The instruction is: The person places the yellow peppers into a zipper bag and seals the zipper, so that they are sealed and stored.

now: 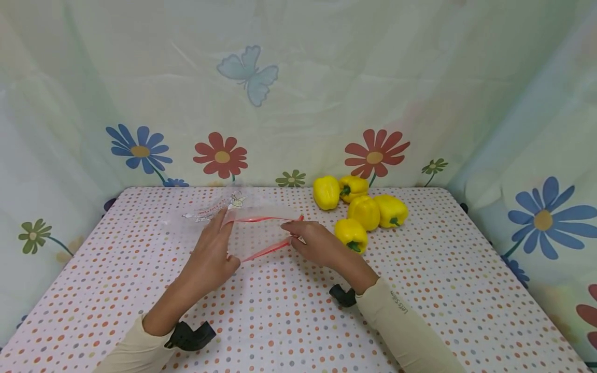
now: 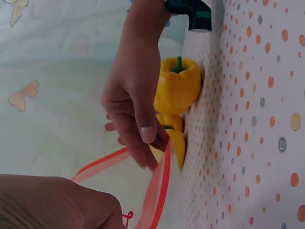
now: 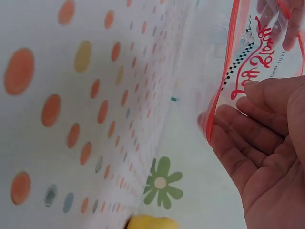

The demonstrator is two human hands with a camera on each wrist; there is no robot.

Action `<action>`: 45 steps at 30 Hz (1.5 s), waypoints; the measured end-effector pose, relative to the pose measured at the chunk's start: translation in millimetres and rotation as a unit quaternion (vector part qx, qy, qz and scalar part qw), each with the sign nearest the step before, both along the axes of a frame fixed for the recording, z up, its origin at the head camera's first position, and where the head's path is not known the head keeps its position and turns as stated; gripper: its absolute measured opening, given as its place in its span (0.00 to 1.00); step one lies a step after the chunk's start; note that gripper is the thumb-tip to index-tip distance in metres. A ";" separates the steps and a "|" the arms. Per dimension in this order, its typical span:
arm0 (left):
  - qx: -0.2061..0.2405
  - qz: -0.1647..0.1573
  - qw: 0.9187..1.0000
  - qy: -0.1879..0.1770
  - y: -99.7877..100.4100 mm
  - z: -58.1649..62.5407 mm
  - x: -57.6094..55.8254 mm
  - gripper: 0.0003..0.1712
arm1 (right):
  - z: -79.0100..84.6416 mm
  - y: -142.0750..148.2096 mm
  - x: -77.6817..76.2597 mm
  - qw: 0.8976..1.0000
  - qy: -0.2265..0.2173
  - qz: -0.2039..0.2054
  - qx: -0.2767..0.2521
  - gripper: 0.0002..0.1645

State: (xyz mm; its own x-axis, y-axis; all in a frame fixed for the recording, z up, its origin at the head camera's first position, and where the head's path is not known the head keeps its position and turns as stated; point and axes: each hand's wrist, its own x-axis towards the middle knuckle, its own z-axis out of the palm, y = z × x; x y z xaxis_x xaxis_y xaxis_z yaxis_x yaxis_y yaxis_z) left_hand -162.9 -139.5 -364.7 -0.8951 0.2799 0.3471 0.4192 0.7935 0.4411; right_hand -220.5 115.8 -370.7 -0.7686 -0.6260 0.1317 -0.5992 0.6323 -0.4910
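A clear plastic bag point(image 1: 266, 212) with a red top edge point(image 1: 266, 251) is being held over the counter point(image 1: 289, 316), in front of the person. It can be said that the bag has been opened: the two sides of the red edge are spread apart, and a gap can be seen between them. Near the right hand point(image 1: 310, 241) the two sides are brought close together.

The end of the bag's mouth is pinched by the fingers and thumb of the right hand. The other end is touched by the left hand point(image 1: 212, 254), whose fingers are held straight and spread out, not curled.

No pepper can be seen in the bag. Five yellow peppers point(image 1: 364, 213) are seen on the counter in a loose bunch, to the right of the bag and near the back. None is touched by the left hand, and none is gripped by the right one.

So only the opening of the bag seems to be done, or nearly done. The bag looks unfilled, its top has not been closed, and no pepper has been put inside.
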 end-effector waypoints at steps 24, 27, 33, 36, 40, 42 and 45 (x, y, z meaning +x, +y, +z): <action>-0.010 -0.037 0.999 -0.006 -10.3 14.5 -1.2 0.44 | 30.0 29.0 5.8 0.967 0.035 0.017 -0.250 0.16; -0.003 -0.042 0.999 -0.010 -11.9 16.5 -0.7 0.45 | 27.3 37.0 6.1 0.970 0.047 -0.004 -0.238 0.16; 0.007 -0.050 0.998 -0.025 -15.8 20.9 -0.7 0.50 | 25.2 54.2 9.2 0.979 0.058 -0.039 -0.191 0.15; 0.016 -0.055 0.998 -0.023 -16.7 23.8 -1.7 0.52 | 25.2 63.9 10.7 0.982 0.067 -0.054 -0.168 0.15; 0.029 -0.058 0.998 -0.028 -18.1 27.8 -1.3 0.53 | 24.7 75.8 12.8 0.985 0.054 -0.087 -0.139 0.17; 0.031 -0.057 0.997 -0.033 -18.9 29.3 -1.1 0.53 | 23.5 81.0 13.4 0.986 0.042 -0.102 -0.126 0.18; 0.028 -0.056 0.997 -0.035 -20.0 31.3 -0.5 0.52 | 20.1 87.6 13.9 0.986 0.032 -0.119 -0.113 0.20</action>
State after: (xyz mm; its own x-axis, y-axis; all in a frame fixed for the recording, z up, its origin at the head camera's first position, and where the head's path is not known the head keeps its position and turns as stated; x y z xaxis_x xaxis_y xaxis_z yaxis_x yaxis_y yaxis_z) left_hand -163.4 -159.5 -333.4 -0.8819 0.3616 0.3026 0.4705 0.7163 0.5153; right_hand -206.6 203.5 -350.7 -0.8755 -0.3781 0.3008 -0.4818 0.6378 -0.6008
